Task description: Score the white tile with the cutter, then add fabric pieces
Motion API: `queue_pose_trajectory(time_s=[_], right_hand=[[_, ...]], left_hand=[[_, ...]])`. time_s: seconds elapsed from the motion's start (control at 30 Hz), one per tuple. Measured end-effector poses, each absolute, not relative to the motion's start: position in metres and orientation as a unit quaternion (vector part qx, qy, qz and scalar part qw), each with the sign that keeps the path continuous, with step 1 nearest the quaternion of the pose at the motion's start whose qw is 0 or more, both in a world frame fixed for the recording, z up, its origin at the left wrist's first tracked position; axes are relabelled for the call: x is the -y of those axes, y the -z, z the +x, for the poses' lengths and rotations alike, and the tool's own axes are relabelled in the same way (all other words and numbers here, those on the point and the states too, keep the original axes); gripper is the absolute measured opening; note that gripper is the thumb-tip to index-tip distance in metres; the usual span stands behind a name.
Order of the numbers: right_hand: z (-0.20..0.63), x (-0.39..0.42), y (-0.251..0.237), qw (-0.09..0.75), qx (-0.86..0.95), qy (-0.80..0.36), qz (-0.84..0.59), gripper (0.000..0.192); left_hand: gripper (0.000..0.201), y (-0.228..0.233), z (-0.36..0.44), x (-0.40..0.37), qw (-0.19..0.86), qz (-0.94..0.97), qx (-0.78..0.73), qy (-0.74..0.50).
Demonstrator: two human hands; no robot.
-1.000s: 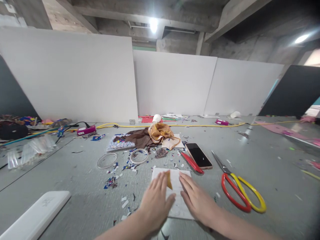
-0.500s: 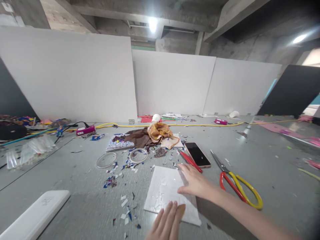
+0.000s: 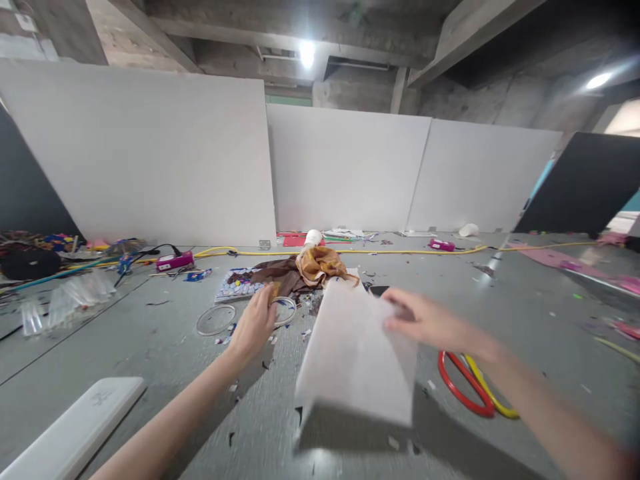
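Note:
My right hand (image 3: 425, 320) grips the far right edge of a white sheet (image 3: 355, 353) and holds it tilted up off the grey table (image 3: 150, 347). My left hand (image 3: 255, 323) reaches forward to the left of the sheet, fingers pinched on a small tan piece (image 3: 273, 291). Its fingertips are at a clear ring (image 3: 287, 308), in front of a pile of brown and gold fabric (image 3: 310, 267). Coloured paper scraps (image 3: 225, 337) lie scattered under that hand. The sheet hides most of a dark phone (image 3: 378, 290).
Red-and-yellow-handled scissors (image 3: 475, 393) lie right of the sheet. A second clear ring (image 3: 215, 320) and a mosaic board (image 3: 237, 283) lie left of the fabric. A white flat slab (image 3: 70, 427) is at bottom left. A yellow cable (image 3: 400, 251) runs along white partition boards (image 3: 150, 153).
The white sheet lay flat under both hands; my right hand has lifted it off the table. My left hand pulled back, then reached forward left to the ring.

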State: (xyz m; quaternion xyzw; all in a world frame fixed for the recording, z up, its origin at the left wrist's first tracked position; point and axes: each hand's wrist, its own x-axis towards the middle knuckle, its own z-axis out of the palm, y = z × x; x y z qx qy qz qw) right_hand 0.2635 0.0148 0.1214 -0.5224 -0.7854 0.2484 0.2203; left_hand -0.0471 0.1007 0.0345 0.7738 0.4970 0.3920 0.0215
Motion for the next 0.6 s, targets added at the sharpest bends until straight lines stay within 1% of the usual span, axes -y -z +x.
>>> queue_pose_trajectory(time_s=[0.07,0.1,0.13,0.2,0.23,0.33,0.37,0.47,0.53,0.6], right_hand=[[0.24,0.001,-0.114,0.128,0.84,-0.287,-0.441,0.019],[0.227,0.006,-0.106,0.099,0.859,-0.275,-0.421,0.025],[0.215,0.006,-0.097,0.072,0.874,-0.258,-0.405,0.031],[0.197,-0.005,-0.078,0.056,0.886,-0.23,-0.4,0.033],[0.192,-0.016,-0.071,0.063,0.879,-0.215,-0.422,0.033],[0.192,-0.061,-0.067,0.151,0.825,-0.13,-0.53,0.02],[0.196,-0.075,-0.071,0.176,0.804,-0.106,-0.558,0.02],[0.21,-0.105,-0.092,0.254,0.752,-0.051,-0.607,0.029],[0.22,-0.111,-0.107,0.289,0.737,-0.041,-0.609,0.032],[0.229,-0.108,-0.117,0.302,0.742,-0.055,-0.596,0.031]], left_hand=[[0.044,-0.047,-0.043,-0.106,0.026,0.746,-0.513,-0.424],[0.044,-0.052,-0.041,-0.105,0.032,0.737,-0.516,-0.436],[0.043,-0.056,-0.038,-0.103,0.041,0.729,-0.517,-0.446],[0.04,-0.061,-0.033,-0.097,0.065,0.712,-0.522,-0.465],[0.039,-0.061,-0.032,-0.095,0.079,0.702,-0.524,-0.475],[0.036,-0.06,-0.029,-0.089,0.114,0.674,-0.525,-0.507],[0.036,-0.06,-0.029,-0.087,0.122,0.667,-0.522,-0.518],[0.036,-0.064,-0.026,-0.081,0.138,0.654,-0.508,-0.542],[0.035,-0.069,-0.023,-0.076,0.143,0.652,-0.497,-0.554],[0.034,-0.075,-0.021,-0.071,0.144,0.65,-0.486,-0.567]])
